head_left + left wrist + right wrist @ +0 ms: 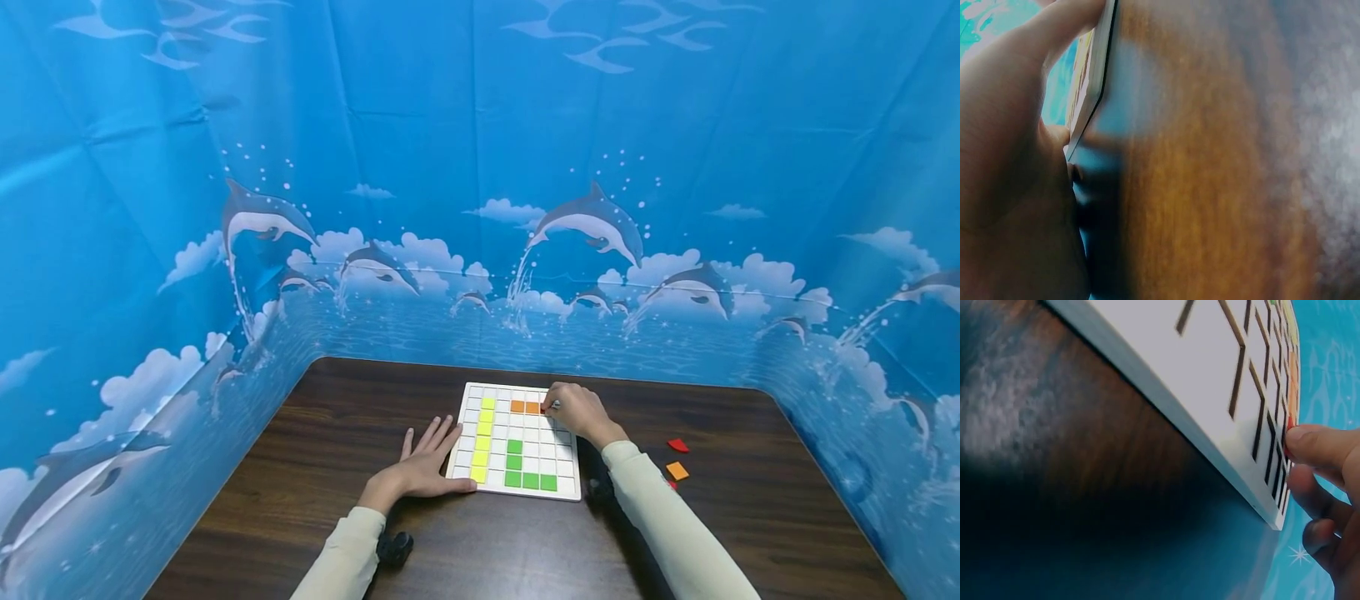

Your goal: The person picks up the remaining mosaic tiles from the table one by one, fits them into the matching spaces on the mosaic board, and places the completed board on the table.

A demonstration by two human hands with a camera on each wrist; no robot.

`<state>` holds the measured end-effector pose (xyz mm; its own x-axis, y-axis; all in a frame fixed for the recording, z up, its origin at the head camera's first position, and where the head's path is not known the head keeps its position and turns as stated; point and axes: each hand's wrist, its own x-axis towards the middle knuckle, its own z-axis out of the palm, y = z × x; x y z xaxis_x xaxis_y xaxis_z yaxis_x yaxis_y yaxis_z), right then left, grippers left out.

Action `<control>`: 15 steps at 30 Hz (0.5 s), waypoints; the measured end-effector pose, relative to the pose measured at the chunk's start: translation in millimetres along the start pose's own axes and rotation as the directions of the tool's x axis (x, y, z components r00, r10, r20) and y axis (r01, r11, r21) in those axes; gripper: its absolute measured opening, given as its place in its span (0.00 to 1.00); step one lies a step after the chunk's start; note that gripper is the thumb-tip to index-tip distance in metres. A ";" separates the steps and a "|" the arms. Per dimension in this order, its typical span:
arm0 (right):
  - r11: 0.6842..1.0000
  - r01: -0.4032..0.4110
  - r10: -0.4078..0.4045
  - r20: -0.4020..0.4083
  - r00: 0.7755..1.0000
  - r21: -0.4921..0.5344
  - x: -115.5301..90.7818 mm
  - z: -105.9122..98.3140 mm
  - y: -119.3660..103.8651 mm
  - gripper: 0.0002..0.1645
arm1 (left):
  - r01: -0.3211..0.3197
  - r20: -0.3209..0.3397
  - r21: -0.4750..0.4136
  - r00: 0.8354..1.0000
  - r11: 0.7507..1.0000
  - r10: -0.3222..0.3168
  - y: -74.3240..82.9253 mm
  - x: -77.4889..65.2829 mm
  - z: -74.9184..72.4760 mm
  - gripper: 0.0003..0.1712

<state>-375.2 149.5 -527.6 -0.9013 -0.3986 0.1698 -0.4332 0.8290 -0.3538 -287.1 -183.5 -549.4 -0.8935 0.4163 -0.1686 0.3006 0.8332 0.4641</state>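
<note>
Currently pinching red piece (1290, 422) between thumb and fingertip of right hand (577, 408), just beside orange tiles (532, 407) on white grid board (564, 468); touching board's left edge with splayed fingers of left hand (423, 468).

Dark wood-grained table (765, 517): items noted

Far corners rounded. White gridded board (564, 454) lies on it. Toward three o'clock from the board: one red piece (678, 445), an orange square (677, 471) near it, and a second red piece (672, 485), partly hidden.

The left sleeve (341, 557) is plain cream, with a black, rounded unit (397, 548) beside its cuff (367, 521); the right sleeve (667, 518) matches in colour.
</note>
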 end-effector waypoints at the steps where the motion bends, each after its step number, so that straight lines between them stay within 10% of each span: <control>1: 1.000 0.008 -0.008 0.005 1.000 0.005 -0.2 -0.9 -0.3 0.05 | -0.004 -0.009 -0.001 1.000 1.000 0.004 -2.9 0.9 2.1 0.70; 15: 0.998 -0.016 0.013 0.036 0.999 0.066 -7.9 -2.7 1.7 0.08 | -0.013 -0.026 -0.006 1.000 1.000 0.013 -10.0 3.5 6.8 0.70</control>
<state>-368.8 155.1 -527.1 -0.9064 -0.4013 0.1319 -0.4181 0.8075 -0.4160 -291.0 -187.9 -560.5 -0.8979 0.4174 -0.1398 0.3104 0.8256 0.4712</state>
